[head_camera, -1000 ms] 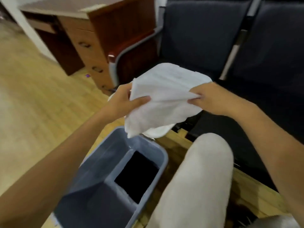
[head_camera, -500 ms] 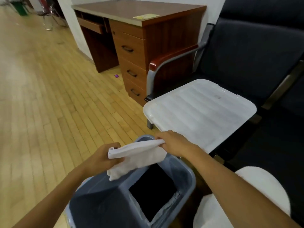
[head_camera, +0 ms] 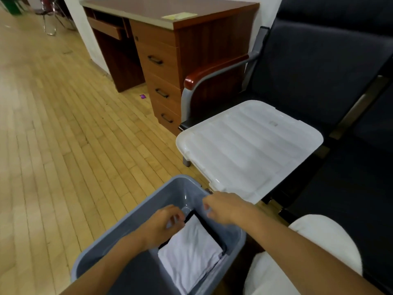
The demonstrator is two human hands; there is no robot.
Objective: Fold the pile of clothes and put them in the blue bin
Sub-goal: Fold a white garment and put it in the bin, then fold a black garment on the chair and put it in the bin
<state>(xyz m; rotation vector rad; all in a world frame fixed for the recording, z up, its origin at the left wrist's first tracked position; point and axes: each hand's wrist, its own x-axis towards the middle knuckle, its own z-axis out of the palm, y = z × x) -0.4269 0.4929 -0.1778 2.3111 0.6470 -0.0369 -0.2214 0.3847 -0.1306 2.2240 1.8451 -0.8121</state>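
A folded white cloth (head_camera: 191,252) lies flat inside the blue bin (head_camera: 119,235) on the floor at the bottom of the view. My left hand (head_camera: 163,225) hovers over the cloth's far left corner with fingers loosely curled, holding nothing. Over the bin's far right rim is my right hand (head_camera: 225,206), fingers relaxed and empty. Something dark lies under the cloth's far edge.
A white plastic lid (head_camera: 248,145) rests on the dark chair seat (head_camera: 340,167) to the right. A brown desk with drawers (head_camera: 168,67) stands behind. A wooden floor (head_camera: 63,135) spreads out to the left. My knees in white trousers (head_camera: 319,241) are at lower right.
Both hands lowered the folded white cloth from above the bin into it and let go. The cloth now lies in the bin and the hands are empty.
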